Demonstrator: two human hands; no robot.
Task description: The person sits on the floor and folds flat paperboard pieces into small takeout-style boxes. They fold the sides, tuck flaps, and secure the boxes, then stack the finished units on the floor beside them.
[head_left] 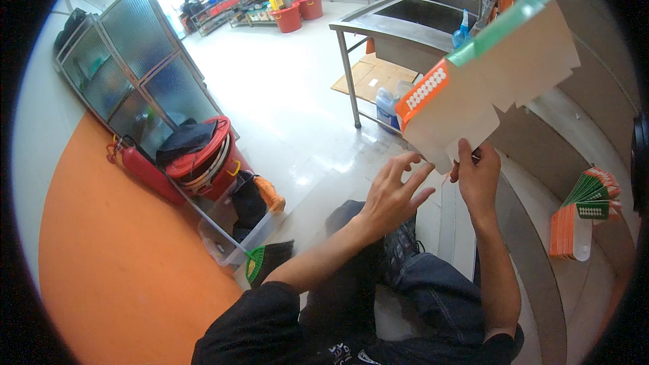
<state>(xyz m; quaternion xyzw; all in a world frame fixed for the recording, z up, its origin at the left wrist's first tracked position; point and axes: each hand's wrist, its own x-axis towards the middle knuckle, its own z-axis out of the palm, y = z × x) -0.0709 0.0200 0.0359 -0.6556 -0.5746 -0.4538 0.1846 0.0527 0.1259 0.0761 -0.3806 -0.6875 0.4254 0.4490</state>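
Note:
A flat, unfolded carton blank (466, 105), plain grey-white on the side facing me, with green and orange printed edges, is held up at the right. My right hand (478, 179) pinches its lower edge between thumb and fingers. Just left of that edge is my left hand (392, 196), its fingers apart and slightly curled with nothing visible in them; whether a fingertip touches the card I cannot tell. A stack of similar orange, green and white cartons (571, 230) sits on the step at the right, some fanned out.
A steel sink table (399, 23) stands ahead, with a blue spray bottle (462, 30) on it. To the left are a red lidded bin (209, 162), a fire extinguisher (138, 162), a clear tub (220, 247) and a broom (267, 260). Red tubs (289, 19) stand farther back.

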